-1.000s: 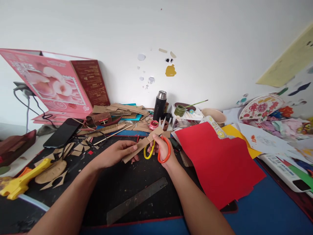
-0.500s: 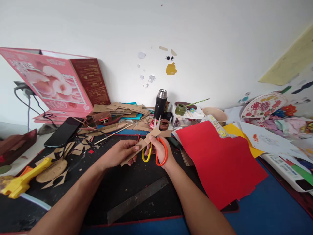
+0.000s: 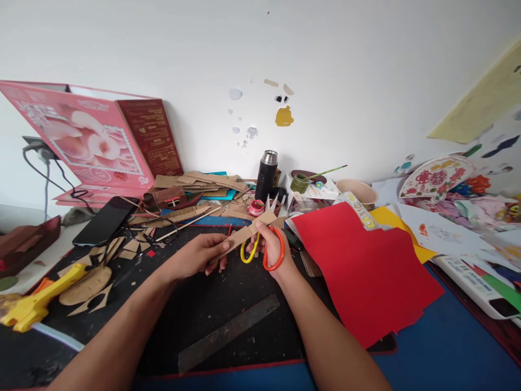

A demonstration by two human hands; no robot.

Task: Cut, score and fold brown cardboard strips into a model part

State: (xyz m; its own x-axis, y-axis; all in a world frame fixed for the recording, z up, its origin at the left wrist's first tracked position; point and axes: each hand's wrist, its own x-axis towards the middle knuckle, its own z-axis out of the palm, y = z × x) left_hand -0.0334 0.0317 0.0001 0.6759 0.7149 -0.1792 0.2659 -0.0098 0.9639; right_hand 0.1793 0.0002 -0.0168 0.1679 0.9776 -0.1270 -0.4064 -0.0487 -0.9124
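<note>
Cardboard strip (image 3: pixel 244 234) slants up above the black mat (image 3: pixel 203 298), its lower end pinched between left hand (image 3: pixel 203 251) thumb and fingers, its upper end under the thumb of the right hand (image 3: pixel 264 241), whose fingers also grip the scissors (image 3: pixel 282 251), blades parted, pointing away. Bare mat between forearms down to its red front edge, only a clear ruler (image 3: pixel 228 332) across it; red sheet (image 3: pixel 366 271) crowds the right, black flask (image 3: pixel 266 179) and pink jar (image 3: pixel 256 207) beyond blades, yellow glue gun (image 3: pixel 38 307) and phone (image 3: pixel 106 221) left.
</note>
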